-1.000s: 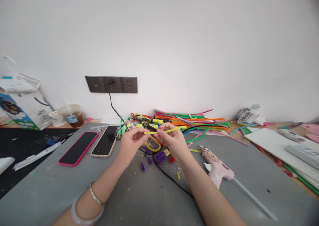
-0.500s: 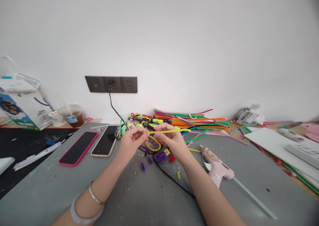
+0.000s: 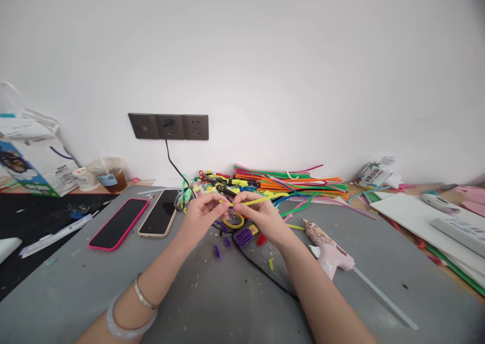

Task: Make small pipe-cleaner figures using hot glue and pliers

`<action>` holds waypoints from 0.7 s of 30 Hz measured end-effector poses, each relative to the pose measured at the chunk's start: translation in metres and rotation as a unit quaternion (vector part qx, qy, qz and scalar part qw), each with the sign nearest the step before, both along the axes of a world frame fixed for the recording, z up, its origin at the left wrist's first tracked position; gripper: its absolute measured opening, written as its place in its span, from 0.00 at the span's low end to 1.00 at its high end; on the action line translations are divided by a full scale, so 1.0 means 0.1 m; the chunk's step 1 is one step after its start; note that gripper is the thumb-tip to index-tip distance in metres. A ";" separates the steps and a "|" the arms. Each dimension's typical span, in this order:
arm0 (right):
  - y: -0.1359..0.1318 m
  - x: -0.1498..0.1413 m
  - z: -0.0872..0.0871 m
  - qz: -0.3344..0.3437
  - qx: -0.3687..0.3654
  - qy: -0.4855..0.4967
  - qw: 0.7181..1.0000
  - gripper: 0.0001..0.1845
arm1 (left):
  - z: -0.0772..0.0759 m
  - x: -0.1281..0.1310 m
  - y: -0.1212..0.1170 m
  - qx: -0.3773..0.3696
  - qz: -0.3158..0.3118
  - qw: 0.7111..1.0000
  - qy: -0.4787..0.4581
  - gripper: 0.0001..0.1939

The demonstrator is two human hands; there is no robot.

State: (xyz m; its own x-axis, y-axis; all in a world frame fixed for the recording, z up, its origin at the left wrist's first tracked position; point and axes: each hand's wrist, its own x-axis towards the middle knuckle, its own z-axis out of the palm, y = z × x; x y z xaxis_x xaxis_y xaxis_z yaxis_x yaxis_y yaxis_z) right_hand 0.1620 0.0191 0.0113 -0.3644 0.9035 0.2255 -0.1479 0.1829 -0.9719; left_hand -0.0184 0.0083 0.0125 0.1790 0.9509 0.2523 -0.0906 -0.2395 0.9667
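My left hand and my right hand meet above the grey mat, both pinching one yellow pipe cleaner. Its left end sits between my fingertips, and the free end runs up to the right toward the pile. Under my hands lie a yellow loop, purple pieces and a black cable. Two bracelets ring my left wrist.
A pink glue gun lies to the right of my arm. Two phones, a pink-cased one and a beige one, lie to the left. A heap of coloured pipe cleaners sits by the wall, white boards at right, a box and cups at left.
My hands have closed in on each other, the right sliding left along the yellow pipe cleaner, whose free end now sticks out further to the right.
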 end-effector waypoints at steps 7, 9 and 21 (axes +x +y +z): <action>0.03 0.05 -0.05 0.068 0.014 0.031 0.997 0.13 | 0.03 0.01 -0.04 -0.068 -0.087 0.992 -0.057 0.14; 0.04 0.05 -0.07 0.066 0.019 0.047 0.997 0.12 | 0.05 0.01 -0.04 -0.079 -0.094 0.990 -0.068 0.15; 0.05 0.06 -0.09 0.078 0.018 0.041 0.996 0.13 | 0.08 0.01 -0.05 -0.091 -0.107 0.988 -0.067 0.16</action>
